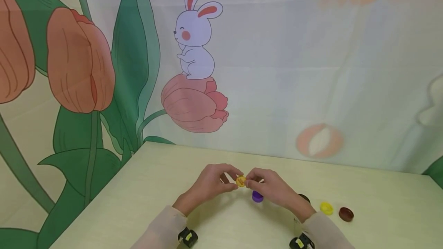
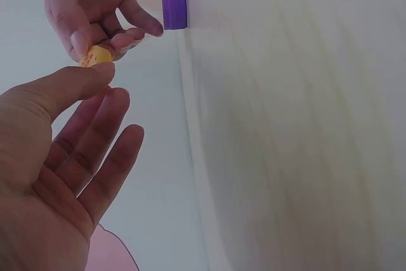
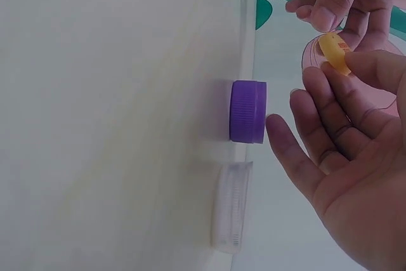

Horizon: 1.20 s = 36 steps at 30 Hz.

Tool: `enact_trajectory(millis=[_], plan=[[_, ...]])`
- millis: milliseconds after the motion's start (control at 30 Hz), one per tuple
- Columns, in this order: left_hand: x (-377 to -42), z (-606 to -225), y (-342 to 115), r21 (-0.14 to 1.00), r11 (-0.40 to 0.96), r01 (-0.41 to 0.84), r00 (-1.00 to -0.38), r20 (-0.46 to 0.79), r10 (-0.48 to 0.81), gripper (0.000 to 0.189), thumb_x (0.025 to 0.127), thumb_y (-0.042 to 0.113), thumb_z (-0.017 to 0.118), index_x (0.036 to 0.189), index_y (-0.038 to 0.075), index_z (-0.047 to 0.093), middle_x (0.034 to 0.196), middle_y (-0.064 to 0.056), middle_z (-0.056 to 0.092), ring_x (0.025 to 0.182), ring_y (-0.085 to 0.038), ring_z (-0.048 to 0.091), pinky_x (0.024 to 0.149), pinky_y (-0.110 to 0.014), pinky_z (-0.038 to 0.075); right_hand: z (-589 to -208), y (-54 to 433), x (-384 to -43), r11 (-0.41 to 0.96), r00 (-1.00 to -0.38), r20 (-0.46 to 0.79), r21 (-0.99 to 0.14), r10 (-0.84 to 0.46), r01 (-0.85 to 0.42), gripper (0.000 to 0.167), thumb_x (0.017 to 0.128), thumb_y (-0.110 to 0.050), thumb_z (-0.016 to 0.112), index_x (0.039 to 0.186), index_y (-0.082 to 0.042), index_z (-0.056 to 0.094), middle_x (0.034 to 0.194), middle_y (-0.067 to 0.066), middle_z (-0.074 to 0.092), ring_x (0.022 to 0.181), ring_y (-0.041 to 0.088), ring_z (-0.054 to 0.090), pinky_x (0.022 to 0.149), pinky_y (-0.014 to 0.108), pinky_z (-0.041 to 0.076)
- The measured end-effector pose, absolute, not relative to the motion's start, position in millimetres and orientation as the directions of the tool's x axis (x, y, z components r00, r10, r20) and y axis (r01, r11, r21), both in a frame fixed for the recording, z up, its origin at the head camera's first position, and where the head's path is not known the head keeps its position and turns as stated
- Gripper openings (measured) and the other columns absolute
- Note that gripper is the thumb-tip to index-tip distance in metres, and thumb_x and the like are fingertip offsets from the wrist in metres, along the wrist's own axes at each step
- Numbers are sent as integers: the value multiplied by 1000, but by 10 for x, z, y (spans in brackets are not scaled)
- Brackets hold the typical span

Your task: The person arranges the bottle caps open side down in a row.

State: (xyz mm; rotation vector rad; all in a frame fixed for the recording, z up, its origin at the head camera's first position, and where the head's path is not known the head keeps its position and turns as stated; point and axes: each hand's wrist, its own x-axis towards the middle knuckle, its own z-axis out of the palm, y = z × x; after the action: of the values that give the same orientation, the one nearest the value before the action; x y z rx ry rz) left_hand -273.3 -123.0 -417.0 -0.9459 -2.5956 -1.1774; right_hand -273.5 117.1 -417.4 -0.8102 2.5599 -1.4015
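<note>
A small yellow-orange bottle cap point(image 1: 240, 181) with reddish print is up off the table, between both hands. My left hand point(image 1: 212, 181) pinches it from the left with thumb and index finger. From the other side, my right hand point(image 1: 273, 188) pinches its edge with thumb and index finger; the remaining fingers fan out loosely. Just below the right hand, a purple bottle cap point(image 1: 257, 196) with ribbed sides rests on the table. The right wrist view also has a clear, whitish cap point(image 3: 233, 207) beside the purple cap point(image 3: 247, 112).
On the pale table point(image 1: 145, 187), a bright yellow cap point(image 1: 326, 208) and a brown cap point(image 1: 346, 214) lie to the right. A dark round thing point(image 1: 304, 198) is partly hidden by the right wrist. A printed cloth point(image 1: 270, 68) with a rabbit and tulips hangs behind.
</note>
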Motion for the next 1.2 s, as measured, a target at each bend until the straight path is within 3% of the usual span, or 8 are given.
enact_trajectory(millis=[333,733,967,1200], plan=[[-2712,-4151,-1223,626,490,607,-784,373,496,28,88,7,88,114,13,80,97,-1,75,74,-8,67,66,-25,57,-4144,1169,-2719,468,-862,146,-790,-485,-397,17,109,-24,63,104,-13,75,102,-1,73,96,19,65,83,42,53],[-2722,-4139,-1236,637,512,576,-809,354,470,25,93,16,85,117,12,80,99,5,75,79,-9,67,70,-26,57,-4120,1153,-2694,435,-843,206,-782,-496,-446,17,105,-22,70,119,-13,74,107,-4,74,96,17,68,89,42,57],[-2731,-4143,-1242,651,521,552,-826,343,448,22,92,19,86,113,15,82,100,7,77,82,-8,67,72,-27,56,-4113,1124,-2673,458,-858,209,-773,-469,-438,17,99,-18,77,116,-17,74,104,-8,73,92,16,68,83,39,57],[-2715,-4143,-1263,695,478,537,-830,335,446,20,87,21,90,105,14,84,95,10,76,84,-6,70,78,-27,59,-4132,1104,-2650,490,-841,251,-719,-480,-494,16,97,-18,80,112,-18,74,107,-10,72,97,15,66,90,44,57]])
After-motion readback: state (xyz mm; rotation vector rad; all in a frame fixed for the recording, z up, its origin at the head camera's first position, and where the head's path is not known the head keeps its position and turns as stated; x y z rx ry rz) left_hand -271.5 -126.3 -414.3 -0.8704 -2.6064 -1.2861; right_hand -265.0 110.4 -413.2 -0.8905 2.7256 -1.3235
